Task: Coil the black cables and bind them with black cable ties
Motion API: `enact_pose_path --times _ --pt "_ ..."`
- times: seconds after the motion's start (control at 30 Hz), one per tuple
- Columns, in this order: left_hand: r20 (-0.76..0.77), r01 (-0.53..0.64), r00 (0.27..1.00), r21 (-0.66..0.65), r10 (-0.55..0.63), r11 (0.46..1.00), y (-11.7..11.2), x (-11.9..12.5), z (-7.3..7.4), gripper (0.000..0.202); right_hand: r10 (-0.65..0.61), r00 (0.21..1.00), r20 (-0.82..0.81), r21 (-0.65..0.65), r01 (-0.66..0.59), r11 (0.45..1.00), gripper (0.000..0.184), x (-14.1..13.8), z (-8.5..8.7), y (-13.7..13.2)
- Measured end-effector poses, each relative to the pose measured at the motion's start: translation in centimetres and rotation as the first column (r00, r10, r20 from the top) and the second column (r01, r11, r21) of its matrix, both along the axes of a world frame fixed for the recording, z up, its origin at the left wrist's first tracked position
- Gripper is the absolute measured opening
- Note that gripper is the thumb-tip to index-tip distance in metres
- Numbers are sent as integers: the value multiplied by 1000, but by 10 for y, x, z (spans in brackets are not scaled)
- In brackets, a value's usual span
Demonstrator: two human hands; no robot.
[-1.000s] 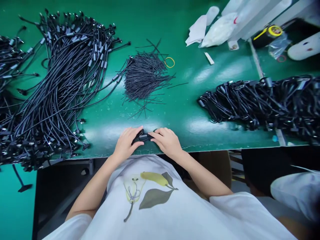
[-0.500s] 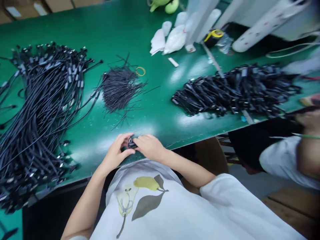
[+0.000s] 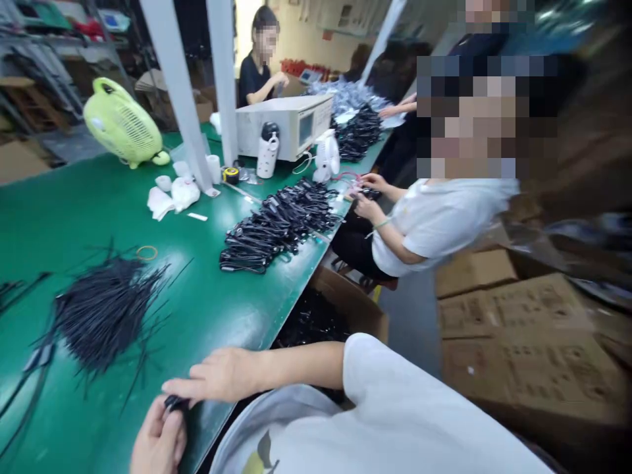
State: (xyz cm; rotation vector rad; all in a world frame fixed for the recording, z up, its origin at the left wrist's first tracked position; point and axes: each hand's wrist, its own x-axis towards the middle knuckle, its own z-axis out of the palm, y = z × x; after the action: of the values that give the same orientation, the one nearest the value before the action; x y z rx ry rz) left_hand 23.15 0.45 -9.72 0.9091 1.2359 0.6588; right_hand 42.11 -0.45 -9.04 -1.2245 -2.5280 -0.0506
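Both my hands meet at the near edge of the green table [image 3: 99, 197]. My left hand [image 3: 158, 441] is closed round a small black coiled cable bundle [image 3: 174, 402], at the bottom of the view. My right hand [image 3: 217, 376] pinches the same bundle from the right, fingers pressed together. A heap of thin black twist ties [image 3: 101, 309] lies just beyond my hands. Further right on the table rests a pile of bundled black cables [image 3: 276, 227].
A co-worker in a white shirt [image 3: 434, 217] sits to my right handling cables. A yellow rubber band [image 3: 147, 253], white rags [image 3: 170, 194], a green fan [image 3: 121, 125], a white machine [image 3: 284, 125] and posts stand further back. Cardboard boxes [image 3: 513, 329] fill the floor on the right.
My view has swung up and to the right, so the loose cable heap on the left has left the frame and the co-worker and room show. My hands stay on the cable bundle.
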Motion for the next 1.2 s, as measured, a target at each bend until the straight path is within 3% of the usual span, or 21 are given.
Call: enact_pose_path --times 0.13,0.27,0.4,0.47,0.53,0.63,0.7,0.8,0.9,0.97,1.03,1.1,1.2 --pt "175 -46 983 -54 55 997 -14 6 19 50 19 991 -129 94 -6 996 36 -4 -5 1" --pt "356 -64 922 -251 154 966 -26 2 20 47 120 980 -160 152 -95 984 36 -5 -4 3" --pt "341 -90 915 -347 215 934 -29 -1 18 46 237 962 -136 208 -206 956 38 -3 -1 1" --pt "244 -114 953 -249 176 962 -27 -1 21 49 238 962 -134 187 -211 959 38 -5 -2 -2" --pt "61 -88 994 -20 89 996 -25 0 26 50 153 979 -135 115 -138 984 46 -10 -6 -5" --pt "-241 55 970 281 15 958 -25 5 33 46 99 982 -162 57 -91 994 65 -15 -11 -8" --pt "-297 82 955 326 20 942 -28 10 35 47 124 970 -210 80 -109 991 59 -14 -11 -10" --pt "-241 29 970 269 38 963 -33 16 36 47 119 960 -252 76 -103 992 49 -10 -6 -12" --pt "-233 21 972 258 41 966 -33 18 34 45 61 973 -224 -88 -82 993 50 -3 0 -13" --pt "-297 80 955 291 10 954 -29 16 29 45 43 979 -200 -192 -82 978 42 6 5 -11" --pt "-371 161 928 324 -31 932 -24 13 24 49 -40 985 -167 -177 10 984 28 25 14 -4" --pt "-417 207 907 340 -50 918 -20 9 17 57 -247 959 -143 -65 240 969 26 59 27 11" --pt "-423 222 904 326 -68 919 -20 1 8 55 -570 804 -170 60 586 808 41 132 51 43"
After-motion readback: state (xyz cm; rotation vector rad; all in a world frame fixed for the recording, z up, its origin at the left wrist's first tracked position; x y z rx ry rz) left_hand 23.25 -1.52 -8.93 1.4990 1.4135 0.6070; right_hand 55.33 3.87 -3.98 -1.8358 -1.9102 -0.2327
